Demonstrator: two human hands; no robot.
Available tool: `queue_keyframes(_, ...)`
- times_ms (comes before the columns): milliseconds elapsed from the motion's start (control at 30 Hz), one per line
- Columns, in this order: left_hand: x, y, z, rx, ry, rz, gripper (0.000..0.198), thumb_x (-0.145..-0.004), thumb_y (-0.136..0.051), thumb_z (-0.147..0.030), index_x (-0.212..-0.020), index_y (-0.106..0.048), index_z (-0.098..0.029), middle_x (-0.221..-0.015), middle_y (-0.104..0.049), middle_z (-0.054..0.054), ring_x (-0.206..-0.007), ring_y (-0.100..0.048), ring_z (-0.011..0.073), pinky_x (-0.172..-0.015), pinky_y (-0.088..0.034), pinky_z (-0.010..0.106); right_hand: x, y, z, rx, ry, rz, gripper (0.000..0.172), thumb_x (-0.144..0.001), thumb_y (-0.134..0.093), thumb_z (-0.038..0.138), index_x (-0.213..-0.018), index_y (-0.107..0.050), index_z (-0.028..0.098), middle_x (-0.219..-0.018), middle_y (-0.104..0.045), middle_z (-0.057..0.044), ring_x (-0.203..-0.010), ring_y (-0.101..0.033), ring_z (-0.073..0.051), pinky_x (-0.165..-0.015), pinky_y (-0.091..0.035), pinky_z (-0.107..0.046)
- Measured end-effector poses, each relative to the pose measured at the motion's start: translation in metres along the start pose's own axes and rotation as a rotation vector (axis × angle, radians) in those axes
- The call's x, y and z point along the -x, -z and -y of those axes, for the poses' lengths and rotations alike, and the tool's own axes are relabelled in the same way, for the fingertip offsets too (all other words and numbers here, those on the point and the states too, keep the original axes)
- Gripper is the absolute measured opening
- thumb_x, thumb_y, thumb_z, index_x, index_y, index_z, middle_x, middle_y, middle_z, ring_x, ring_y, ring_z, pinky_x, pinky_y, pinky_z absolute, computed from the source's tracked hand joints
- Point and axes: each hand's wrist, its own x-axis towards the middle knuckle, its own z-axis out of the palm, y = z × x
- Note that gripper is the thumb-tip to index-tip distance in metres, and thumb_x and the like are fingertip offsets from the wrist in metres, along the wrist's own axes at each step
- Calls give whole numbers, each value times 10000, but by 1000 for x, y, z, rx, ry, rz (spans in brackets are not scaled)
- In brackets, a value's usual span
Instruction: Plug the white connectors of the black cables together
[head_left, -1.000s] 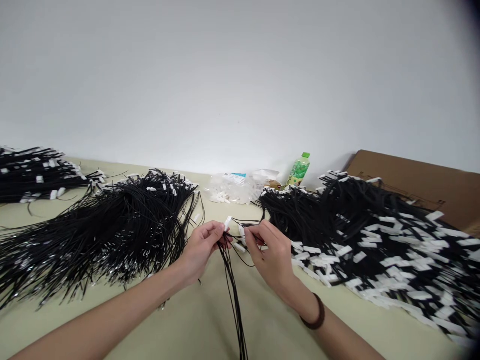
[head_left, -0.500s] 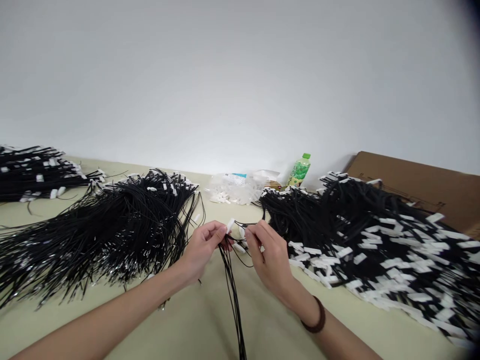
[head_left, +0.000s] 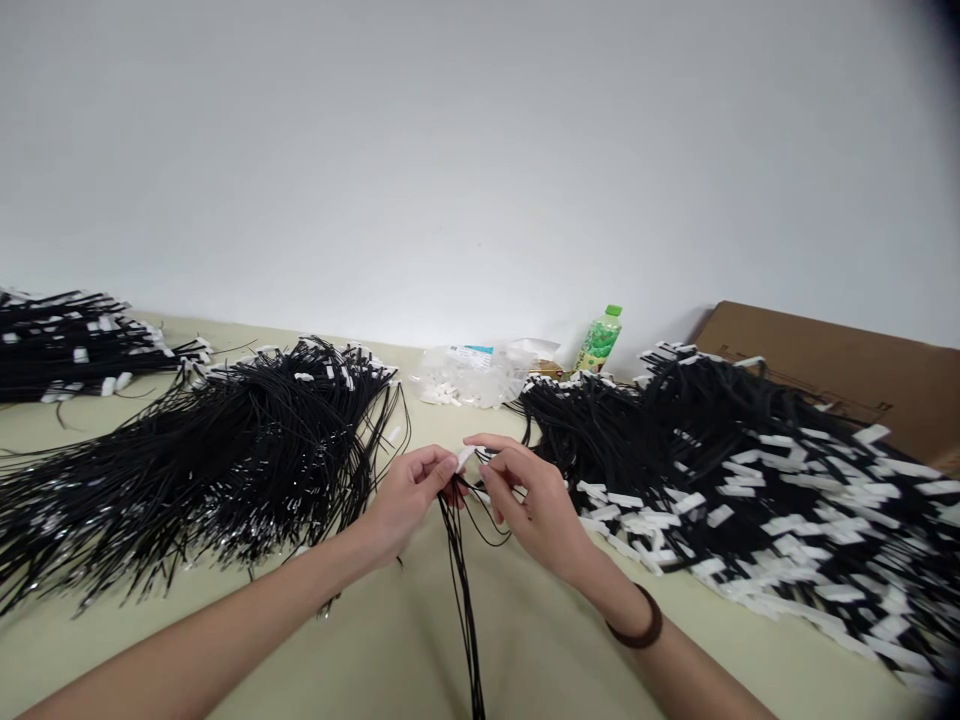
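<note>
My left hand is closed in a pinch at the top of a small bunch of thin black cables, which hangs down toward the near edge of the view. A white connector pokes out between its thumb and fingers. My right hand is bent close on the right, its forefinger reaching over the white connector and its thumb beside the cable ends. Fine black wires loop between the two hands. Whether the right fingers grip a wire is hard to make out.
Large heaps of black cables lie on the left, and another pile with white connectors covers the right. At the back are a clear plastic bag of white parts, a green-capped bottle and a brown cardboard box.
My right hand has shifted slightly, its forefinger now stretched left over the white connector held in my left hand. The connector has tilted a little. My left hand has barely moved.
</note>
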Motion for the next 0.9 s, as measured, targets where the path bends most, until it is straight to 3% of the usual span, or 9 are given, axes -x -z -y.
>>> queue_keyframes(133, 0, -1, 2, 10, 25, -1, 301, -701, -620, -450, -677, -596, -151, -600, -563, -5, -566, -517, 118, -596, -406, 248, -2, 3, 0, -8, -8, -1, 192, -858, -425, 186, -679, -471, 134, -1072, -595, -78, -508, -378, -16, -484, -316, -174)
queue_keyframes(267, 1, -2, 1, 60, 48, -14, 301, -677, -648, -445, -668, -597, -148, -595, -574, 0, -567, -519, 118, -601, -404, 249, -2, 2, 0, 17, 0, 0, 206, -857, -419, 189, -673, -491, 131, -1059, -602, -82, -502, -405, -15, -477, -341, -172)
queue_keyframes(367, 1, -2, 0, 150, 93, -35, 291, -653, -678, -428, -666, -604, -147, -604, -591, 6, -587, -530, 117, -613, -410, 249, 0, -3, -4, 113, 29, -97, 198, -873, -411, 207, -734, -535, 139, -1070, -603, -91, -510, -465, -24, -502, -402, -177)
queue_keyframes(500, -2, 1, -1, 269, 182, -107, 267, -621, -716, -386, -685, -635, -140, -652, -627, 17, -599, -546, 108, -647, -422, 248, 3, -6, -7, 436, 236, -238, 197, -852, -463, 167, -1021, -563, 173, -1154, -571, -87, -727, -567, -88, -645, -467, -218)
queue_keyframes(633, -5, 4, -3, 372, 207, -154, 226, -598, -742, -325, -679, -647, -135, -638, -627, 8, -581, -531, 88, -626, -423, 225, 3, -3, -2, 650, 504, -132, 262, -790, -549, 135, -1037, -586, 212, -1161, -581, -17, -983, -494, -189, -814, -424, -335)
queue_keyframes(900, -3, 2, -5, 385, 212, -142, 252, -573, -762, -325, -687, -656, -128, -638, -628, 10, -579, -519, 81, -589, -405, 210, 3, -8, -2, 600, 553, -185, 226, -761, -613, 105, -937, -621, 246, -982, -651, 32, -1000, -476, -181, -910, -341, -395)
